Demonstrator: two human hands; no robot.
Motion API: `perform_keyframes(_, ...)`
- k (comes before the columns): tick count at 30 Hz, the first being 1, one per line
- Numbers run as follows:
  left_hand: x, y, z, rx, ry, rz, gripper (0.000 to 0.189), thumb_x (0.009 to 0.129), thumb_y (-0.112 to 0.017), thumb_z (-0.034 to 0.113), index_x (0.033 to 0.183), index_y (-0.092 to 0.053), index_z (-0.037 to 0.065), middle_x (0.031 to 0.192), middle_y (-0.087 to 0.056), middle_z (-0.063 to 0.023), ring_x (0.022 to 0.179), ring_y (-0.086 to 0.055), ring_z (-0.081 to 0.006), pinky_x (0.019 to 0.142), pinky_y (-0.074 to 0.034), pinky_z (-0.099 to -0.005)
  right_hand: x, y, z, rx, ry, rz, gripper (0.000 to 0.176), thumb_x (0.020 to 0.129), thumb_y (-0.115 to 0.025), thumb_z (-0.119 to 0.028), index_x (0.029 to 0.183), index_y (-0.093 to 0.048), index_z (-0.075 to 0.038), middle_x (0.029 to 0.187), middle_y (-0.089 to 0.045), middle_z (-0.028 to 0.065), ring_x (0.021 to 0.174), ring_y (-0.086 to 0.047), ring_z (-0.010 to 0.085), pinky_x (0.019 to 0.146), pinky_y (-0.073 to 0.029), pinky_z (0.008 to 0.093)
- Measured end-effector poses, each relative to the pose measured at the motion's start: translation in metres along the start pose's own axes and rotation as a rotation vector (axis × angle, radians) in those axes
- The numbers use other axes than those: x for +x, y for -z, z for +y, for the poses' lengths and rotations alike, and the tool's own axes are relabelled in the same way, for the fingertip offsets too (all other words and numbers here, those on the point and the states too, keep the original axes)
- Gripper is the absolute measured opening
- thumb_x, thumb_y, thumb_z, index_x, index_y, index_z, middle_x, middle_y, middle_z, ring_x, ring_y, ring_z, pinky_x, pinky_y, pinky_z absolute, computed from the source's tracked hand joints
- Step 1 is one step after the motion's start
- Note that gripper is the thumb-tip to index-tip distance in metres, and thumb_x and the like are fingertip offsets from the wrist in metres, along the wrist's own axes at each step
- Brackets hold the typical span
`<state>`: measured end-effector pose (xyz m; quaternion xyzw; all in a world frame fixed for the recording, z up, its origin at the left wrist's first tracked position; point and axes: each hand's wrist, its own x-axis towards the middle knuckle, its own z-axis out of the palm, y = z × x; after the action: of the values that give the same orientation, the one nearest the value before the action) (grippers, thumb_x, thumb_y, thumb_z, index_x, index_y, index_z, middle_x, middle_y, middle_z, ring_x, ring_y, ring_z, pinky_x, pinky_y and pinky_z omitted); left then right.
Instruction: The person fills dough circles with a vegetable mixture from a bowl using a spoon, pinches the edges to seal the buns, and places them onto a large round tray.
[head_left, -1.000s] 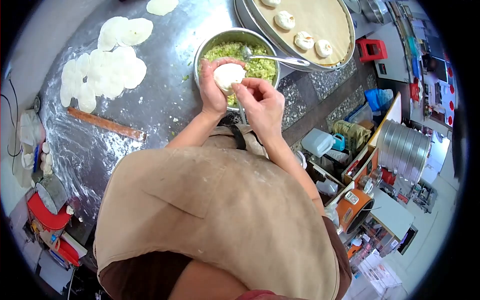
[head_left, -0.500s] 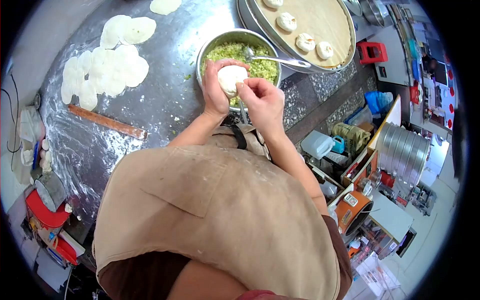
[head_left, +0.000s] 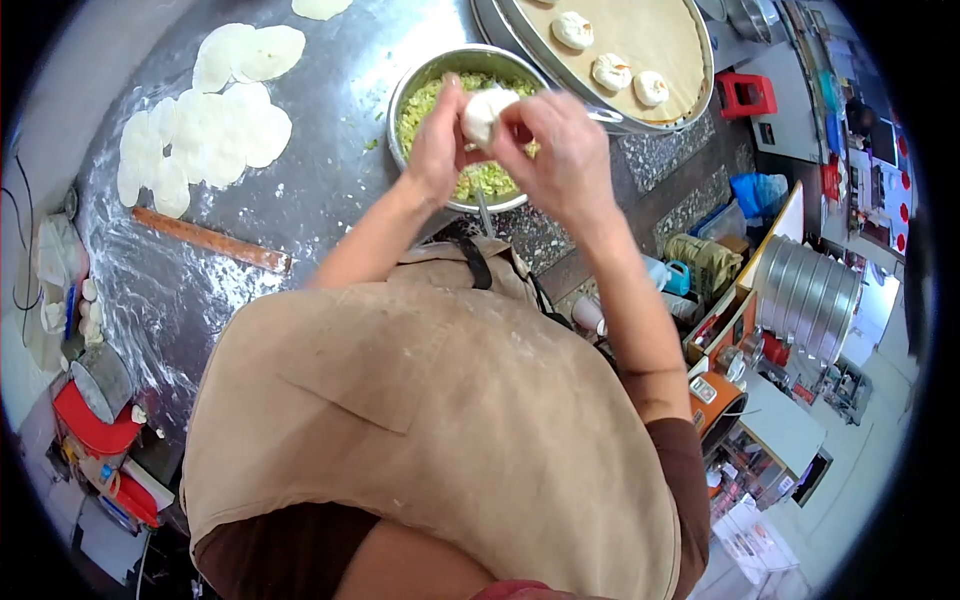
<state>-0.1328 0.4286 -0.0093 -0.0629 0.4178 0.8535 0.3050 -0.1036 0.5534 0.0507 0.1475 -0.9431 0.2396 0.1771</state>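
Observation:
A white filled bun [head_left: 487, 113] is held up between both hands, over a metal bowl [head_left: 398, 95] of chopped green filling [head_left: 480, 180]. My left hand [head_left: 436, 140] cups the bun from the left side, thumb raised. From the right, my right hand [head_left: 560, 140] pinches the bun's edge with closed fingers. The spoon in the bowl is mostly covered by my right hand; only its handle end [head_left: 604, 115] shows. Beyond the bowl, a round tray [head_left: 650, 40] lined with brown paper carries several pleated buns [head_left: 612, 71].
Flat dough rounds [head_left: 215, 135] lie overlapping on the floured metal table [head_left: 330, 110] at left. Below them rests a wooden rolling pin [head_left: 210, 240]. At right are a red stool [head_left: 746, 95], stacked metal steamer rings [head_left: 805, 295] and an orange container [head_left: 715, 405].
The bun and both hands have shifted slightly right and away from my body. My right hand has turned further over the bun, its forearm swinging right. The bun looks narrower now.

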Motion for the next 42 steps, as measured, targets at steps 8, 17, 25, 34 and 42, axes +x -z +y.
perform_keyframes(8,0.02,0.033,0.026,-0.103,0.004,-0.002,0.063,0.095,-0.025,0.052,0.112,-0.054,-0.001,0.098,-0.062,-0.0139,0.091,-0.063,-0.0236,0.073,-0.056,-0.0355,0.002,-0.004,0.001,0.389,-0.168,-0.152,0.039,0.071,-0.074,-0.031,0.097,-0.063,-0.004,0.081,-0.062,0.0091,0.075,-0.061,0.0243,0.066,-0.049,0.0351)
perform_keyframes(17,0.001,0.089,0.011,-0.251,0.1,0.264,0.061,0.095,-0.029,0.05,0.121,-0.045,-0.002,0.112,-0.055,-0.0204,0.105,-0.056,-0.0387,0.079,-0.054,-0.046,-0.105,-0.068,0.046,-0.052,-0.491,-0.352,0.026,0.076,-0.059,0.0,0.101,-0.062,-0.006,0.082,-0.06,0.017,0.074,-0.061,0.0319,0.069,-0.05,0.0405)
perform_keyframes(25,0.001,0.1,0.022,-0.291,0.035,0.307,0.062,0.094,-0.027,0.051,0.118,-0.047,-0.002,0.11,-0.057,-0.0203,0.103,-0.057,-0.0393,0.081,-0.053,-0.0494,-0.093,-0.075,0.042,-0.117,-0.267,-0.289,0.007,0.071,-0.063,-0.013,0.072,-0.065,-0.006,0.074,-0.057,0.0113,0.072,-0.056,0.0285,0.065,-0.042,0.0403)
perform_keyframes(34,-0.002,0.092,0.023,-0.328,0.041,0.293,0.056,0.095,-0.031,0.049,0.114,-0.049,-0.001,0.114,-0.054,-0.0209,0.106,-0.055,-0.0404,0.08,-0.054,-0.0482,-0.099,-0.101,0.043,-0.212,-0.331,-0.333,0.011,0.069,-0.063,-0.017,0.07,-0.066,-0.006,0.076,-0.058,0.0115,0.078,-0.057,0.0292,0.068,-0.043,0.0414)
perform_keyframes(42,0.003,0.074,0.003,-0.302,0.101,0.241,0.058,0.095,-0.026,0.051,0.105,-0.053,0.001,0.099,-0.062,-0.0171,0.093,-0.062,-0.0334,0.072,-0.056,-0.0459,-0.066,-0.055,0.018,0.095,-0.483,-0.037,0.006,0.068,-0.066,-0.01,0.071,-0.064,-0.006,0.074,-0.057,0.0092,0.076,-0.055,0.0271,0.069,-0.044,0.0372)
